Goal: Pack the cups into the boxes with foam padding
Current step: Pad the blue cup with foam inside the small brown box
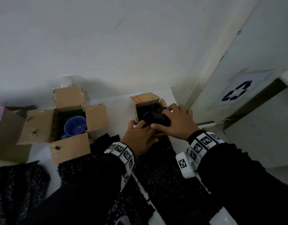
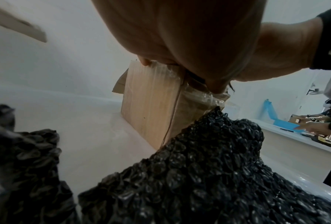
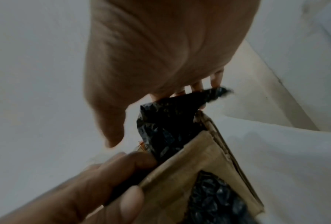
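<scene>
A small cardboard box [image 1: 149, 101] stands open on the white table [image 1: 117, 108]. The rim of a blue cup [image 1: 145, 116] shows inside it, mostly covered by a black foam padding piece [image 1: 158, 118]. My right hand [image 1: 177, 120] curls over that padding [image 3: 166, 124] from above, fingers on its far edge and thumb on the near side. My left hand [image 1: 140, 135] grips the box's near left corner [image 2: 149, 103]. A second blue cup [image 1: 75, 126] sits in a bigger open box [image 1: 62, 124] to the left.
Black bubble padding sheets [image 1: 164, 168] cover the table's near part under my arms. A large carton [image 1: 7, 135] stands at the far left. A white bin with a recycling sign [image 1: 237, 93] rises at the right, and the wall is close behind the boxes.
</scene>
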`<state>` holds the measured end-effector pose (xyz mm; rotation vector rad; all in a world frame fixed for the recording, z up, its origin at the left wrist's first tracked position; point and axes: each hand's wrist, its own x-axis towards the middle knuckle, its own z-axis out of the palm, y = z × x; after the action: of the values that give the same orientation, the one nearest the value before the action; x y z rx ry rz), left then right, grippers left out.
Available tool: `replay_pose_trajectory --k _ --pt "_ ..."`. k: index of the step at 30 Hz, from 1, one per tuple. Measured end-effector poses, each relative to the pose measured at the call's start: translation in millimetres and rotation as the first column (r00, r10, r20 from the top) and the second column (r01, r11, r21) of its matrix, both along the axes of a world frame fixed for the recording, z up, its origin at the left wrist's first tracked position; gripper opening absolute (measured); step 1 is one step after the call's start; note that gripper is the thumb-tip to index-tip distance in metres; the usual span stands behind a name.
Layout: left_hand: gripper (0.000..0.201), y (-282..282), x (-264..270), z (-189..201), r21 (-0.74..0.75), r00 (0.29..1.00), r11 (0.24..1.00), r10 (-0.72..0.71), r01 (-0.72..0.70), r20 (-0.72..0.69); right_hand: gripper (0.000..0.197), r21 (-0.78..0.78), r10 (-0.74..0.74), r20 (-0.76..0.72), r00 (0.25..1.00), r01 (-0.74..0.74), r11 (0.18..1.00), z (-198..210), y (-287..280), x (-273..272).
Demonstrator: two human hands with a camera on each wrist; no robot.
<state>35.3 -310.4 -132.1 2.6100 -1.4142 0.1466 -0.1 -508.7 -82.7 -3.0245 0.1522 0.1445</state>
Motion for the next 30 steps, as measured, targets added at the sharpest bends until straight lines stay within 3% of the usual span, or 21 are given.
replay_pose_trajectory --k 3,5,8,12,14,16,18,24,30 --pt "0.043 -1.0 0.5 0.7 0.04 1.0 0.999 0.012 -0.011 -0.02 0.054 -0.076 -0.048 0.105 0.993 0.057 0.996 1.2 3.6 7.3" --pt "0.044 -0.4 0.2 0.3 0.065 0.999 0.998 0.021 -0.019 -0.024 0.032 0.007 -0.11 0.18 0.978 0.11 0.994 0.4 3.2 11.2" --pt "0.042 0.4 -0.3 -0.4 0.069 0.999 0.997 0.025 -0.023 -0.028 0.025 0.118 -0.131 0.273 0.953 0.102 0.988 -1.1 4.9 15.9" --pt "0.041 -0.5 -0.4 -0.9 0.071 0.999 0.997 0.036 -0.034 -0.017 0.013 -0.223 0.115 0.208 0.971 -0.068 0.972 -1.4 11.7 17.3" --pt "0.039 0.3 0.1 -2.3 0.041 0.999 0.999 0.036 -0.036 -0.009 0.026 -0.313 0.17 0.125 0.977 -0.124 0.942 -1.6 12.4 15.3" --pt "0.037 1.1 0.9 -3.1 0.008 0.999 0.999 0.041 -0.041 -0.007 0.045 -0.321 0.186 0.08 0.979 -0.151 0.935 1.1 12.5 14.3" --pt "0.038 0.3 1.7 -2.6 0.012 0.998 0.998 0.056 -0.056 0.001 0.052 -0.343 0.187 0.06 0.98 -0.156 0.926 2.1 11.5 14.6" --pt "0.034 -0.6 1.8 -2.2 0.004 0.997 0.998 0.068 -0.069 0.028 0.044 -0.358 0.11 0.057 0.992 -0.082 0.93 -8.6 13.3 14.9" --pt "0.039 4.6 6.9 -0.3 0.035 0.997 0.997 0.069 -0.068 -0.027 0.026 -0.296 0.087 -0.132 0.987 -0.123 0.947 7.2 3.8 45.5"
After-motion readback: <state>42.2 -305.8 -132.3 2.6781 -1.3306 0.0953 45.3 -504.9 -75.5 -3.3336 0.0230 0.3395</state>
